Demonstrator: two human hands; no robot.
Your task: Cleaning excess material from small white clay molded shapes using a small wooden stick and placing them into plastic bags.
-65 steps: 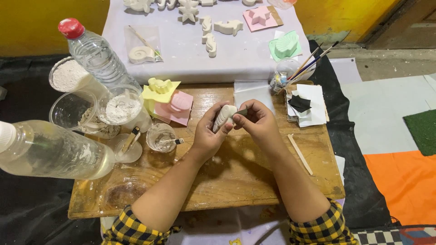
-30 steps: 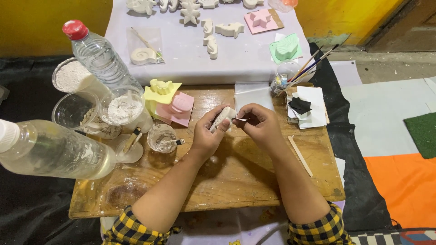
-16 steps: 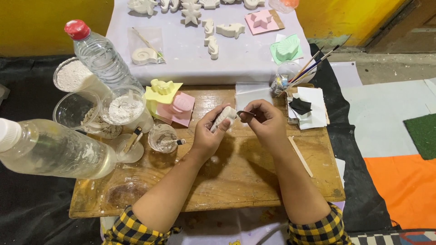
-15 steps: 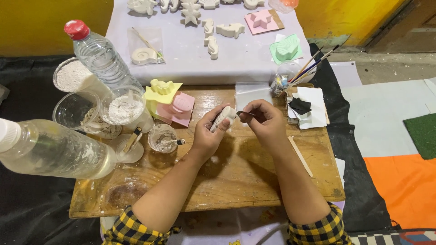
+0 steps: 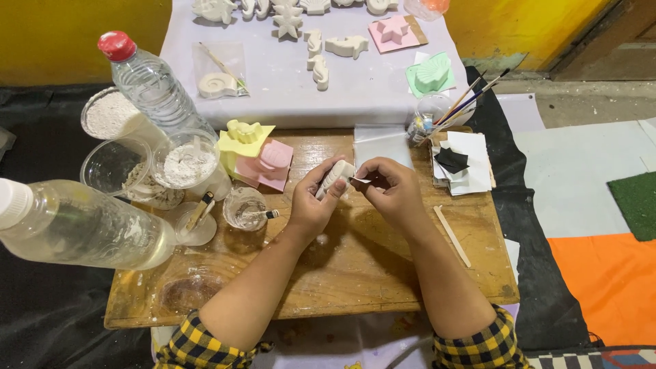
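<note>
My left hand [image 5: 314,201] grips a small white plaster figure [image 5: 336,174] above the wooden table [image 5: 355,273]. My right hand [image 5: 393,191] pinches a small dark piece of sandpaper [image 5: 360,181] against the figure's right side. Both hands meet over the middle of the table, just in front of a clear plastic bag [image 5: 381,142]. Most of the figure is hidden by my fingers.
Left stand two clear bottles [image 5: 154,85] [image 5: 82,229], cups of white powder [image 5: 188,164] and a small cup with a stick [image 5: 244,208]. Yellow [image 5: 244,137] and pink [image 5: 270,162] moulds lie behind. Right: white sheets with a dark scrap [image 5: 454,160], brushes in a jar [image 5: 427,119], a wooden stick [image 5: 452,236]. Plaster casts [image 5: 345,46] lie on the far cloth.
The figure has turned in my left hand from broad face up to a narrower end-on pose. My right hand shifted slightly right along it, still pressing the dark piece against it.
</note>
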